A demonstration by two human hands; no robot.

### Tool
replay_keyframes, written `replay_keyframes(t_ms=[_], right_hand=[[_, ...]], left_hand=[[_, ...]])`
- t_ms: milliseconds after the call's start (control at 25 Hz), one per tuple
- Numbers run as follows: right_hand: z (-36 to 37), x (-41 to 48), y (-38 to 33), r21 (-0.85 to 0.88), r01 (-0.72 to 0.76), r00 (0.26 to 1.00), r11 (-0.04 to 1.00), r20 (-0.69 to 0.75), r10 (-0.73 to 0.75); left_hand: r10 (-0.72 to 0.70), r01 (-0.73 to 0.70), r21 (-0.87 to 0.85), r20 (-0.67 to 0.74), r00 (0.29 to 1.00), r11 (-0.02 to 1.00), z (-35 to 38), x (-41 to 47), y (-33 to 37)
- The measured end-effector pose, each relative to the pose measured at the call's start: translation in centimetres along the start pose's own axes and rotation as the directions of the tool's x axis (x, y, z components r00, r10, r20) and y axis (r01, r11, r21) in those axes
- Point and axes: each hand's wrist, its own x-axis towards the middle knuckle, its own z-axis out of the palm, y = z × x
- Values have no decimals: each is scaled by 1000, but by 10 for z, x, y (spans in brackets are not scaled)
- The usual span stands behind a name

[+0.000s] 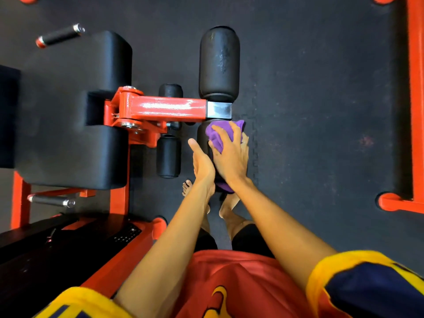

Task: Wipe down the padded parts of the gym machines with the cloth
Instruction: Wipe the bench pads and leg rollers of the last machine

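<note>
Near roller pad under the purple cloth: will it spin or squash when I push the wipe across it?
Probably spins: the roller pad is a cylinder at the end of the red arm, and the left hand braces its side. Likely gives slightly; it looks foam-padded.

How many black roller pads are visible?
4: far large roller beyond the red arm; near large roller under the cloth; far small roller and near small roller left of these. More may be hidden.
</note>
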Motion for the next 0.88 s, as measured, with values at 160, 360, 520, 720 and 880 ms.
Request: replay_keyframes(t_ms=[160, 360, 520, 720, 880], right_hand=[[4, -52, 8, -40, 52, 998, 998, 47, -50], [12, -83, 22, 23, 99, 995, 995, 24, -100], [6, -13, -16, 112, -60, 998, 992, -29, 64], [-6, 22, 0, -120, 260, 965, 958, 79, -252], [-16, 30, 0, 247, -268, 963, 931, 63, 261]], left_hand=[[1, 2, -54, 63, 998, 999, -19, -13, 14], [-31, 35, -46, 89, 996, 998, -19, -9, 19], [31, -31, -3, 82, 996, 1000, -16, -14, 18], [22, -18, -34, 128, 991, 999, -15, -9, 17], [-35, 41, -44, 132, 991, 998, -17, -1, 23]])
